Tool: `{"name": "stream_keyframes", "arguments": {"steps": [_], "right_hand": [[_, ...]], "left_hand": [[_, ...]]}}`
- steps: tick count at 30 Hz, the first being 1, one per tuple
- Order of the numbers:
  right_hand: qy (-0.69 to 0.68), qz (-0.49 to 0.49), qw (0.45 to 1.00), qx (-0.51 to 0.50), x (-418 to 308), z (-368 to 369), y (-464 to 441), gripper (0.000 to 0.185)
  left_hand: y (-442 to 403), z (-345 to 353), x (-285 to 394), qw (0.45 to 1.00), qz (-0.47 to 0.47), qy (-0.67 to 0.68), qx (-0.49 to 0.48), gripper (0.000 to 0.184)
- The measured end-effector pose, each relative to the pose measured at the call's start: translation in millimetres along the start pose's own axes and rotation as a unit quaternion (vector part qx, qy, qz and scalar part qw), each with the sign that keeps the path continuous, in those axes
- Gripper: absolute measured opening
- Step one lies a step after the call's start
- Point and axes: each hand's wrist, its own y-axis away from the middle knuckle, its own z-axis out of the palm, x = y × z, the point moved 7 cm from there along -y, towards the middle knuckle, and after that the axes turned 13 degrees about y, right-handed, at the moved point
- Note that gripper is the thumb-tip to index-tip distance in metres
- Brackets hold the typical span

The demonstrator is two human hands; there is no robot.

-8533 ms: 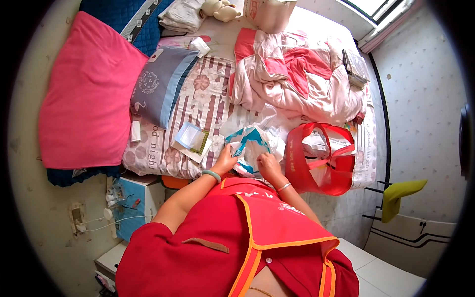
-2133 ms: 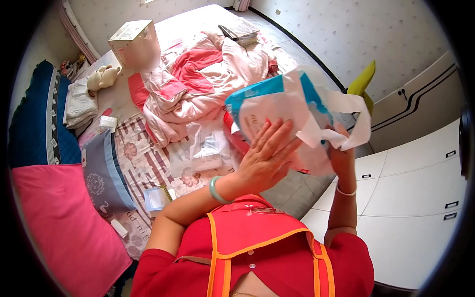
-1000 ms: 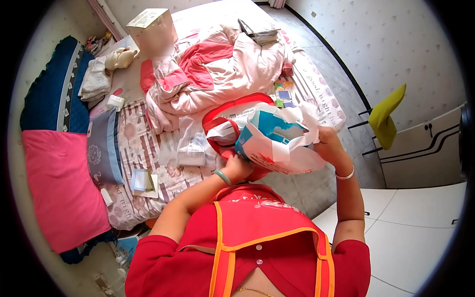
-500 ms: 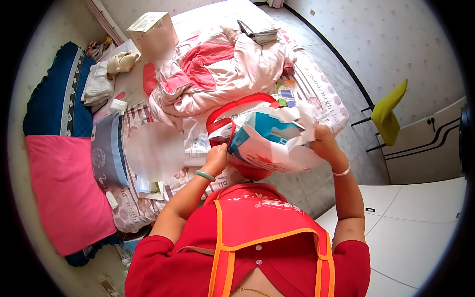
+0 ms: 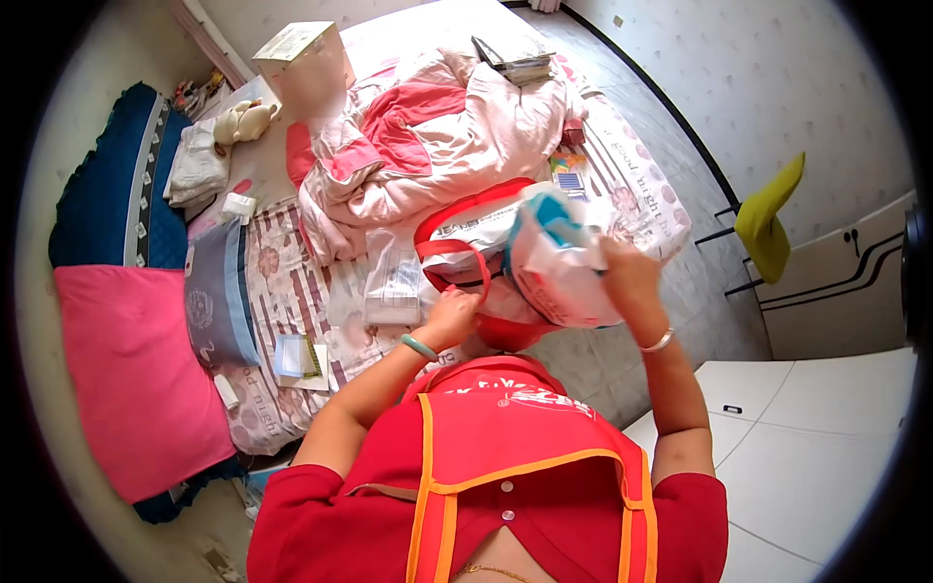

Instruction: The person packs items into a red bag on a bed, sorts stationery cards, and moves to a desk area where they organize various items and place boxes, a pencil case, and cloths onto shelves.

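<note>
In the head view my left hand (image 5: 454,316) is closed at the red strap of a red-and-white tote bag (image 5: 476,231), which lies on the edge of the bed. My right hand (image 5: 630,284) grips a crumpled white plastic bag (image 5: 569,287) by its upper side. Blue shows in the plastic bag's mouth, though I cannot make out what it is. The plastic bag sits over the right side of the tote, tilted toward my right hand. Left of my left hand lies a clear-wrapped package (image 5: 394,287) on the sheet.
A rumpled pink-and-white quilt (image 5: 437,136) covers the bed's middle. A carton (image 5: 303,63) and a stuffed toy (image 5: 243,123) sit at the back left. Cushions (image 5: 219,291) line the left. A green chair (image 5: 768,223) and white cabinets (image 5: 807,428) stand right.
My right hand has shifted the plastic bag, which looks more bunched up, and the tote's opening shows more. My left hand has moved slightly right and down with the strap.
</note>
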Motion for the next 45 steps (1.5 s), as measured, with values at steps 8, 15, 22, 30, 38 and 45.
{"name": "stream_keyframes", "arguments": {"steps": [8,15,22,30,38,45], "right_hand": [[-0.174,-0.101,0.976,-0.088,-118.0,39.0,45.5,0.055],[-0.186,-0.060,0.972,-0.127,-119.0,42.7,58.1,0.030],[-0.172,0.019,0.980,-0.096,-121.2,52.6,60.1,0.010],[-0.097,0.027,0.993,-0.057,-118.8,137.6,33.5,0.011],[-0.127,-0.044,0.972,-0.193,-150.1,168.1,44.9,0.074],[-0.137,-0.119,0.961,-0.209,-154.6,225.0,51.5,0.032]], "left_hand": [[-4.0,35.2,-2.9,0.695,-0.010,0.709,-0.119,0.057],[-12.4,54.8,-12.4,0.703,0.002,0.692,-0.164,0.057],[-17.7,59.5,-12.7,0.803,0.018,0.581,-0.136,0.035],[1.6,20.3,35.9,0.985,0.153,0.026,-0.076,0.019],[16.5,36.0,6.0,0.980,0.185,0.041,-0.059,0.015],[7.2,35.5,8.0,0.974,0.055,0.214,-0.055,0.012]]}}
